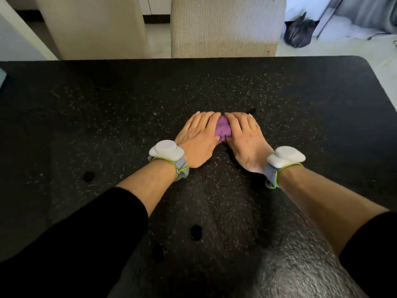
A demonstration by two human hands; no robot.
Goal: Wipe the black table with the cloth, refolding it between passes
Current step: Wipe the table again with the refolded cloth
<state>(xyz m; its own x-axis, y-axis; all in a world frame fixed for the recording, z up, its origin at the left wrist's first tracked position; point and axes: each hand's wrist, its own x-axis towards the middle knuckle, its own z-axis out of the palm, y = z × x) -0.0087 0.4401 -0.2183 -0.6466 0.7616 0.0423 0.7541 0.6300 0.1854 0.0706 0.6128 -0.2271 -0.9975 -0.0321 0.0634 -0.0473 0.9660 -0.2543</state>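
Observation:
A small purple cloth lies bunched on the black speckled table, near its middle. My left hand presses on the cloth's left side, fingers together and pointing away from me. From the other side my right hand covers the cloth, its fingertips nearly touching those of the left. Only a narrow strip of purple shows between the two hands; the rest is hidden under the palms. Both wrists carry a white sensor on a grey band.
Two beige upholstered chairs stand behind the table's far edge. A dark bag lies on the floor at the back right. Round holes are in the tabletop near me. The table's right corner is rounded.

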